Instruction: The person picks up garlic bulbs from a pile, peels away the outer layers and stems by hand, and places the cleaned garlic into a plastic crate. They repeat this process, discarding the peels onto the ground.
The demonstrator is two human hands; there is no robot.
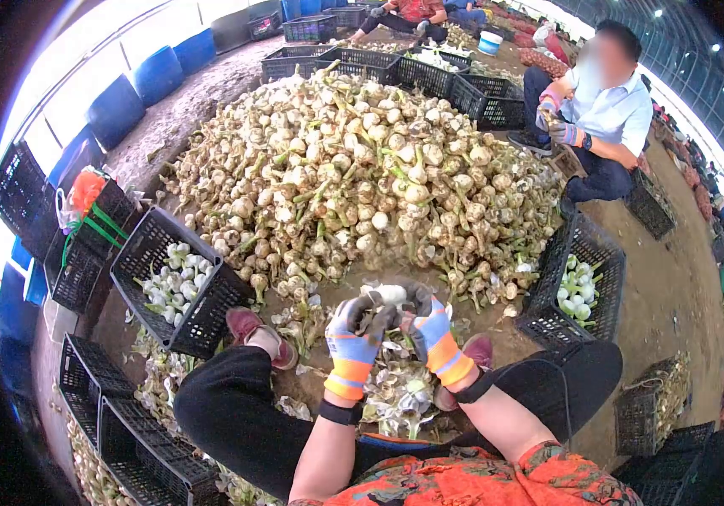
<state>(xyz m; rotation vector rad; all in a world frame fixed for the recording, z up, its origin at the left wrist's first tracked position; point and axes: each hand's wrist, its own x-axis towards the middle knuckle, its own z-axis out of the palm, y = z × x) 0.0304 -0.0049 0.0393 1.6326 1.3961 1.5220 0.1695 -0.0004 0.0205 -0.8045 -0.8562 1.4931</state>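
A peeled white garlic bulb (pixel 389 293) shows at the fingertips of both hands, over the ground between my legs. My left hand (pixel 357 333), in a blue and orange glove with dark fingers, is closed on its left side. From the right, my right hand (pixel 431 325), gloved the same way, has its fingers curled against the bulb. The gloves hide part of it. Below the hands lie loose papery garlic skins (pixel 400 392). Just beyond is a large heap of unpeeled garlic (pixel 345 177) with stems.
Black crates of cleaned white garlic stand on my left (pixel 134 270) and right (pixel 615 261). Stacked black crates (pixel 147 447) sit at the lower left. A co-worker (pixel 610 110) sits at the heap's right edge, gloved hands together. More crates (pixel 488 101) line the back.
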